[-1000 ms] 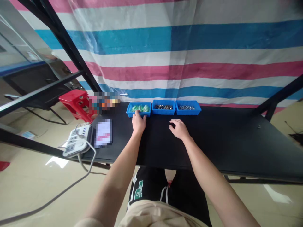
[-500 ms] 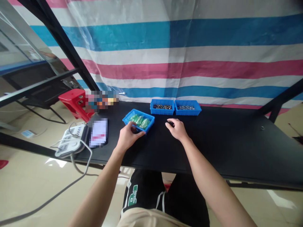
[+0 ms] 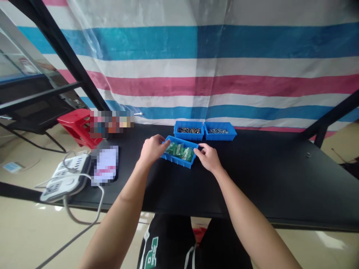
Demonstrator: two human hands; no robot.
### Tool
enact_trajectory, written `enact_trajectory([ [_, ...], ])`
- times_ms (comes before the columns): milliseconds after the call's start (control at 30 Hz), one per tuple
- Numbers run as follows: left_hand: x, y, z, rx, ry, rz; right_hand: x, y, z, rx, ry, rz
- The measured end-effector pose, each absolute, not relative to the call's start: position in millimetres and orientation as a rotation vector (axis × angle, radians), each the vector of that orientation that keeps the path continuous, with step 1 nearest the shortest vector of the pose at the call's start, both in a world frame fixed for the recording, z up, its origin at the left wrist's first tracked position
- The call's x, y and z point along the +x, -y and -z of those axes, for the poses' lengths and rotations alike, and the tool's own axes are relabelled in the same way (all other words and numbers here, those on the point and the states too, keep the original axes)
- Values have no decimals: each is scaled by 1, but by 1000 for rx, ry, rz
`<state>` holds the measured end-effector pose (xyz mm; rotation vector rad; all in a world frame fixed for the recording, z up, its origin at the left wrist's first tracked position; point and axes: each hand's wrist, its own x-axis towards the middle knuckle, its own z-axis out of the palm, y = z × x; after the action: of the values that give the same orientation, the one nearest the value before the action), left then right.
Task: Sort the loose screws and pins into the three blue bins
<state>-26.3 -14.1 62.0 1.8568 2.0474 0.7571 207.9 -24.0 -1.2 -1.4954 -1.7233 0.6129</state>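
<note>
A blue plastic bin [image 3: 177,160] sits slightly askew on the black table, with several green packets [image 3: 179,150] in clear wrapping inside. My left hand [image 3: 153,148] grips the bin's left end, its thumb over the rim and its other fingers partly hidden behind. At the opposite end, my right hand [image 3: 208,157] pinches the right rim between thumb and fingers. Just behind stand two more blue bins side by side. The left one [image 3: 188,136] holds small brassy and dark metal parts [image 3: 189,130]; in the right one [image 3: 221,136] are silvery metal pieces [image 3: 218,131], like screws.
On the left of the black table [image 3: 266,179] lie a white power strip [image 3: 66,179] with cables and a blurred flat device [image 3: 105,164]. A red stool [image 3: 77,127] stands beyond the left edge. One small metal piece [image 3: 308,154] lies far right. Striped sheeting [image 3: 179,67] hangs behind.
The bin of green packets has moved right and turned a little, closer to the two rear bins. My right hand, apart from it before, now grips its right end.
</note>
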Motion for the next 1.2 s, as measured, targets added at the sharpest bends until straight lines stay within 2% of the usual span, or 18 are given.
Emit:
enact_trajectory([
  [100,-35,-22,-68,1827,-2020,-550,207,27,-1,-1511,1714,-596],
  [200,-42,-38,-61,1661,-1783,-473,207,29,-3,-1560,1707,-531],
  [400,-57,-28,-42,1478,-1390,-497,205,32,-7,-1509,1808,-555],
  [633,-54,-21,-41,1405,-1113,-599,211,32,-7,-1453,1672,-684],
  [1200,-46,-26,-35,1540,-882,-615,225,30,-8,-1403,1541,-616],
])
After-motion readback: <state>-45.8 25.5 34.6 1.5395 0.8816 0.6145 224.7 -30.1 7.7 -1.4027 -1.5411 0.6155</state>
